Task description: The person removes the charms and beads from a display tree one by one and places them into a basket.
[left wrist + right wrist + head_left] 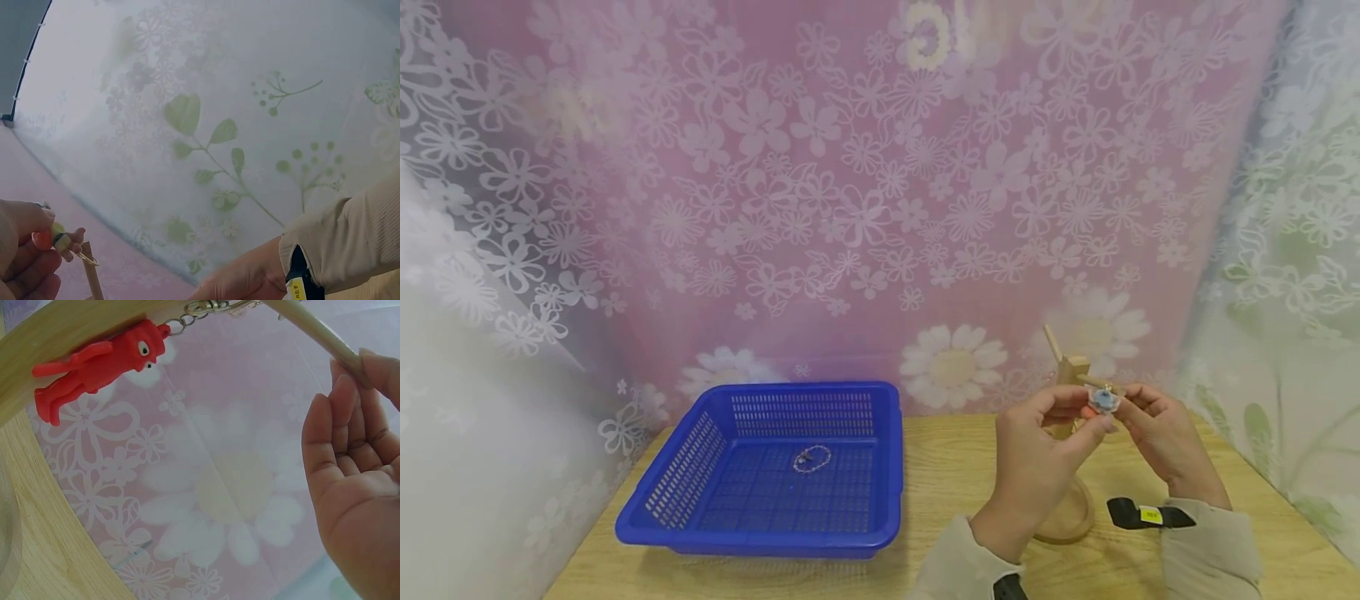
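My left hand (1037,462) pinches a small pale-blue and white charm (1103,401) at a side peg of a wooden stand (1065,515). In the left wrist view, a gold ring (88,259) by the charm overlaps the tip of the peg (92,278). My right hand (1172,442) pinches the end of a peg (322,336) between thumb and fingertips, its palm facing the right wrist camera. A red figure keychain (103,365) with a metal chain hangs by the stand; the left hand mostly hides it from the head camera.
A blue plastic basket (760,542) stands on the wooden table (947,500) to the left. Inside it lies a beaded bracelet (812,459). Behind the table hangs a pink flowered curtain (850,208), with pale curtains at both sides.
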A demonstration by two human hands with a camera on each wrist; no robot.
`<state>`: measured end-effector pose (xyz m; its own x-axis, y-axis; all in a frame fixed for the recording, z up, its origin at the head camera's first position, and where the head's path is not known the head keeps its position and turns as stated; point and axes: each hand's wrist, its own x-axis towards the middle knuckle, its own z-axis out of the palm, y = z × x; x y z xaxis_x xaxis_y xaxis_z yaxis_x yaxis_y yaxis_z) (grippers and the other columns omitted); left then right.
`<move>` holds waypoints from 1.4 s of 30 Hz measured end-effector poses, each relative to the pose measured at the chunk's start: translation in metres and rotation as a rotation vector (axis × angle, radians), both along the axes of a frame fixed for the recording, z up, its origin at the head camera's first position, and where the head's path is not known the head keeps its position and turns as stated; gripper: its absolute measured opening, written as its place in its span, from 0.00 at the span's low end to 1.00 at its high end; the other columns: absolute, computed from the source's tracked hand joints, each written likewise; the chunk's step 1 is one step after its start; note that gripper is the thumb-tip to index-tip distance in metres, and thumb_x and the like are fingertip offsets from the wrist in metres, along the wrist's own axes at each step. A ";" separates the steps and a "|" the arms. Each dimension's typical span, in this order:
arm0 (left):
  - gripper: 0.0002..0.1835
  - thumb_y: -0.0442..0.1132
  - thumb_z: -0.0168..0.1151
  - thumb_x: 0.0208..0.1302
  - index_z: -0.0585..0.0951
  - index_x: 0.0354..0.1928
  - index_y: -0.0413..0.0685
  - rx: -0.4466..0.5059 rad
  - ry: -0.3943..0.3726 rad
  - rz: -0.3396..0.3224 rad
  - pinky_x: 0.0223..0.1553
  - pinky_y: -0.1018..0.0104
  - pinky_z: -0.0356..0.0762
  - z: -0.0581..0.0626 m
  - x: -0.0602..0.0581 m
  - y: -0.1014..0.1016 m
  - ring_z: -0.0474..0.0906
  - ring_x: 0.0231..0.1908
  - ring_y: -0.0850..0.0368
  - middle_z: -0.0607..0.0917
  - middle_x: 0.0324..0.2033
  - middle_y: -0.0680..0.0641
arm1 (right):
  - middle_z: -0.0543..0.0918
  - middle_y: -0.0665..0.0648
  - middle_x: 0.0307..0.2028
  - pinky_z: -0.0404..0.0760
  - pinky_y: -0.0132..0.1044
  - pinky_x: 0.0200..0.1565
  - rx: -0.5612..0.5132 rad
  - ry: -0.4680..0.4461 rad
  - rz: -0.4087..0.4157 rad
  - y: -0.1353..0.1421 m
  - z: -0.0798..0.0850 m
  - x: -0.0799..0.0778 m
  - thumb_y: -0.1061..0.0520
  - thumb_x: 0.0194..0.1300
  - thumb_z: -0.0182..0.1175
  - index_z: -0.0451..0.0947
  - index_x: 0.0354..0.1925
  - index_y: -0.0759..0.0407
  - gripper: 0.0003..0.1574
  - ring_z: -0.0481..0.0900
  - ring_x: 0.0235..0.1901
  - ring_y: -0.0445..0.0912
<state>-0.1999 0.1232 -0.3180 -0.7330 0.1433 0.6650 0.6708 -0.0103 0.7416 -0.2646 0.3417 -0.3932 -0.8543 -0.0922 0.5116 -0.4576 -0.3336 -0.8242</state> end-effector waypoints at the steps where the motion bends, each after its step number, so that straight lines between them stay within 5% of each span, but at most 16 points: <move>1: 0.10 0.38 0.69 0.56 0.84 0.40 0.44 0.000 0.001 0.000 0.39 0.79 0.77 0.000 0.000 0.000 0.81 0.35 0.72 0.88 0.35 0.50 | 0.83 0.47 0.35 0.76 0.23 0.45 0.003 0.005 0.000 0.000 0.000 0.000 0.73 0.68 0.44 0.77 0.36 0.58 0.17 0.79 0.38 0.36; 26: 0.11 0.38 0.68 0.57 0.84 0.41 0.45 0.037 -0.005 -0.013 0.38 0.78 0.78 0.013 0.002 -0.012 0.80 0.36 0.70 0.87 0.37 0.50 | 0.83 0.47 0.35 0.76 0.24 0.45 0.032 -0.004 -0.030 0.000 0.003 -0.001 0.72 0.69 0.45 0.77 0.35 0.58 0.16 0.79 0.39 0.36; 35: 0.11 0.39 0.70 0.55 0.84 0.40 0.44 0.087 -0.053 0.010 0.40 0.72 0.80 0.001 -0.017 -0.040 0.82 0.35 0.65 0.87 0.33 0.47 | 0.80 0.48 0.30 0.77 0.25 0.42 0.007 -0.043 -0.093 -0.003 0.000 0.000 0.70 0.67 0.50 0.74 0.33 0.62 0.08 0.79 0.34 0.39; 42: 0.13 0.37 0.70 0.53 0.83 0.41 0.42 0.129 -0.186 0.017 0.40 0.72 0.80 -0.009 -0.036 -0.065 0.81 0.36 0.64 0.86 0.32 0.44 | 0.80 0.47 0.29 0.77 0.24 0.42 0.048 -0.035 -0.129 -0.003 -0.001 0.000 0.71 0.67 0.50 0.75 0.34 0.60 0.10 0.78 0.34 0.38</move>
